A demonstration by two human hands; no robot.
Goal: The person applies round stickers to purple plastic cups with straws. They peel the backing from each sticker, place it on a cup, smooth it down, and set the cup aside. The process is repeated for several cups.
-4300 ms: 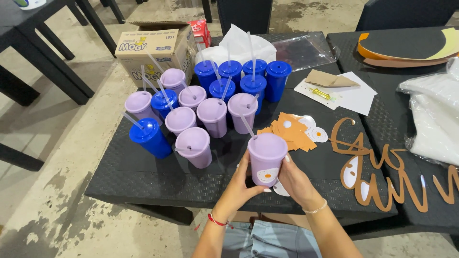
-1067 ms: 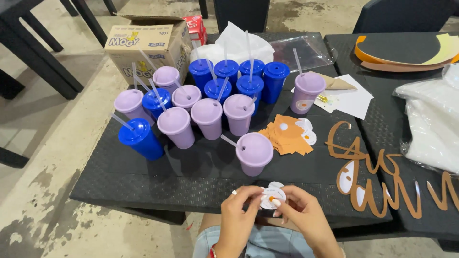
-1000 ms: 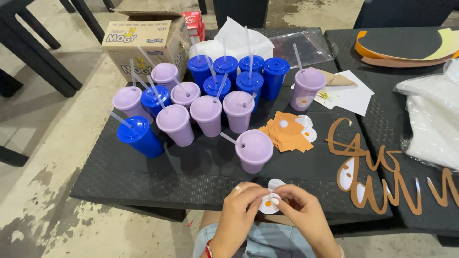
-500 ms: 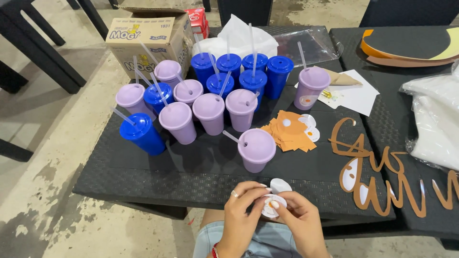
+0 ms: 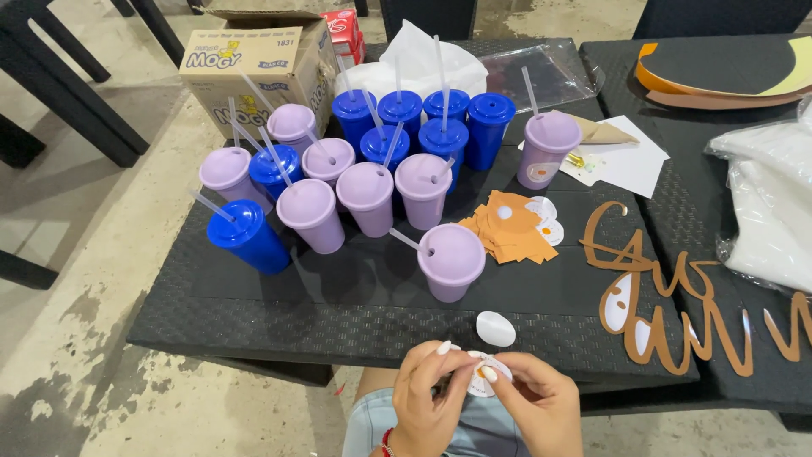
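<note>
Head view: left hand (image 5: 431,398) and right hand (image 5: 537,406) pinch a small round sticker (image 5: 486,375) between fingertips, just off the near edge of the surface (image 5: 338,313). Its face tilts up; no long axis shows. Nearest cup (image 5: 450,262) stands beyond.

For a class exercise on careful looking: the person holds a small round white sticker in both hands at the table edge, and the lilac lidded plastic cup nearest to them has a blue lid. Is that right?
Not quite. The head view shows the lilac lidded plastic cup nearest the person has a lilac lid, not a blue one. The rest holds: the left hand and right hand both hold the small round white sticker at the edge of the black woven table.
</note>
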